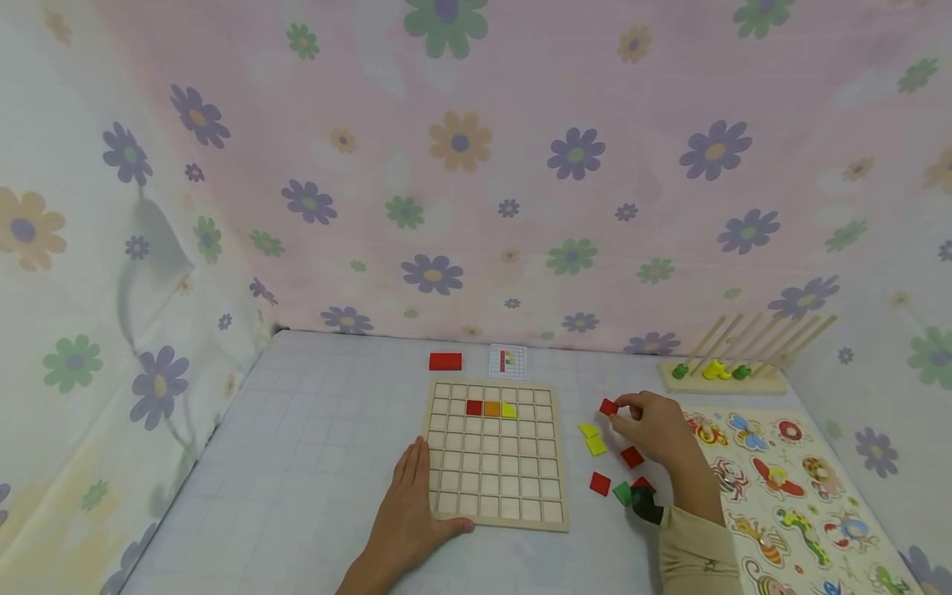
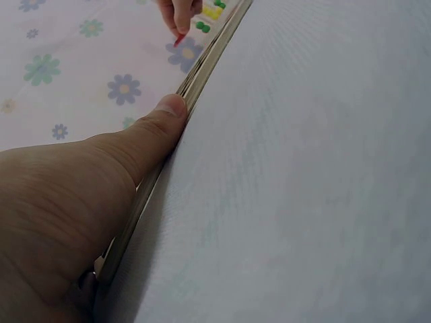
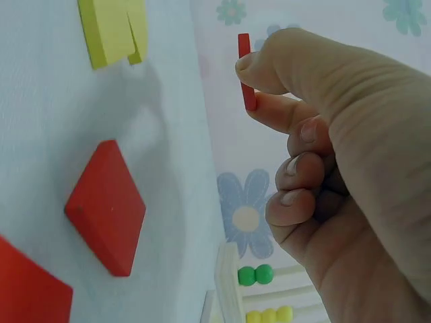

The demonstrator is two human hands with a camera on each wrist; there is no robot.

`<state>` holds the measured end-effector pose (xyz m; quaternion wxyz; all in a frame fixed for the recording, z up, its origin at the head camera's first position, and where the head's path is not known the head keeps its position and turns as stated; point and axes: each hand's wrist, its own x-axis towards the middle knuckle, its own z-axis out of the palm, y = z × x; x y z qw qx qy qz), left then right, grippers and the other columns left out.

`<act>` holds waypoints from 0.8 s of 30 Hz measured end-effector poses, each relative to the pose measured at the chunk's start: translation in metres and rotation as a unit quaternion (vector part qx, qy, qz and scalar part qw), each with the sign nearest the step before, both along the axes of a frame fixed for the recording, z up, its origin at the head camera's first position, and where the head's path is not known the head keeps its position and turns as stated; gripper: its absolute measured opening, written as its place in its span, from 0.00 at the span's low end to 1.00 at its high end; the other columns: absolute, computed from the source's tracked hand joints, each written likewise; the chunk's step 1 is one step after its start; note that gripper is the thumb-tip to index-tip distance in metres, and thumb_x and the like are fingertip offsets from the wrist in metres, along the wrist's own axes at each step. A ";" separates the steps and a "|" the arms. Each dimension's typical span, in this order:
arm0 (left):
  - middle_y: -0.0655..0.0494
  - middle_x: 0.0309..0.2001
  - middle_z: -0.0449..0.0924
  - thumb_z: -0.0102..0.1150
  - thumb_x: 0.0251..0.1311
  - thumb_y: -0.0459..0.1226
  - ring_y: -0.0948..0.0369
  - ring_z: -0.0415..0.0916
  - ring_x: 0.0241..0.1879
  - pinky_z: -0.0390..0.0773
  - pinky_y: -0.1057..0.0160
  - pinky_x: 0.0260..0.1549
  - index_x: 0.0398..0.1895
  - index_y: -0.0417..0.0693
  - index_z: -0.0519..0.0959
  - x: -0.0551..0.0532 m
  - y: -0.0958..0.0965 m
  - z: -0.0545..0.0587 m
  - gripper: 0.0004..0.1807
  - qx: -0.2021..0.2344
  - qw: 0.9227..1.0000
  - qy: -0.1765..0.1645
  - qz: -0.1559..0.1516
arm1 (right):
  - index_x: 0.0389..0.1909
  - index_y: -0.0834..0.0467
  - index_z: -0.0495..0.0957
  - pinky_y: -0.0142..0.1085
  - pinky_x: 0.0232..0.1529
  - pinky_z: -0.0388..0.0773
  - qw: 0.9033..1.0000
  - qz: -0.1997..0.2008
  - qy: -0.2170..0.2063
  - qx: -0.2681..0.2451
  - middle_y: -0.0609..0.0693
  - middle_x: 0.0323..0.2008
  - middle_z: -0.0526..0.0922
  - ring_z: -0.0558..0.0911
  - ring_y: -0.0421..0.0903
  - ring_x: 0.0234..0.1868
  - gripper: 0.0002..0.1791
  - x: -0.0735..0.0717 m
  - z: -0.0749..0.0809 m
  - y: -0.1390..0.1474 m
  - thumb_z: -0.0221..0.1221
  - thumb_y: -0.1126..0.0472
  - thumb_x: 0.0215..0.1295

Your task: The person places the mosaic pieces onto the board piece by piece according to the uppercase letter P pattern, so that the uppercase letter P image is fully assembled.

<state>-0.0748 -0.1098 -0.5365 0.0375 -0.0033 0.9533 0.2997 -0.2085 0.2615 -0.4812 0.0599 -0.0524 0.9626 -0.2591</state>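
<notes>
A wooden grid board (image 1: 491,485) lies on the table with a dark red square tile (image 1: 473,407), an orange square tile (image 1: 492,408) and a yellow tile with one rounded corner (image 1: 509,410) side by side in one row. My left hand (image 1: 407,514) rests against the board's near left corner, fingers straight along its left side and thumb along the front edge. To the right of the board, my right hand (image 1: 658,430) pinches a red square tile (image 3: 245,60) between thumb and index finger, raised off the table; its other fingers are curled in.
Two yellow tiles (image 1: 596,445), several red tiles (image 1: 600,484) and a green tile (image 1: 622,494) lie right of the board. Behind it are a red block (image 1: 445,362) and a pattern card (image 1: 508,361). An insect puzzle board (image 1: 773,450) and a pegged bead rack (image 1: 725,382) stand at right.
</notes>
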 end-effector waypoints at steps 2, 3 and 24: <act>0.43 0.83 0.46 0.77 0.35 0.69 0.43 0.46 0.81 0.63 0.42 0.74 0.82 0.38 0.46 0.001 0.000 0.000 0.78 0.000 1.000 0.000 -0.001 | 0.49 0.58 0.85 0.38 0.30 0.64 1.000 0.003 0.009 0.001 0.51 0.31 0.72 0.69 0.48 0.33 0.16 0.000 0.001 -0.002 0.65 0.53 0.66; 0.42 0.83 0.46 0.77 0.35 0.69 0.43 0.46 0.81 0.63 0.42 0.74 0.82 0.38 0.46 0.001 0.000 0.000 0.77 0.000 1.000 0.001 -0.002 | 0.49 0.58 0.85 0.38 0.30 0.63 1.000 0.005 0.014 0.001 0.51 0.30 0.71 0.69 0.48 0.32 0.16 0.000 0.000 -0.003 0.65 0.54 0.65; 0.42 0.82 0.47 0.76 0.35 0.69 0.44 0.47 0.81 0.65 0.43 0.73 0.82 0.38 0.47 0.001 -0.001 0.000 0.77 0.001 1.000 0.009 -0.002 | 0.41 0.56 0.87 0.35 0.29 0.63 0.995 0.059 0.081 -0.016 0.48 0.26 0.70 0.67 0.44 0.28 0.09 0.003 0.008 -0.039 0.68 0.58 0.63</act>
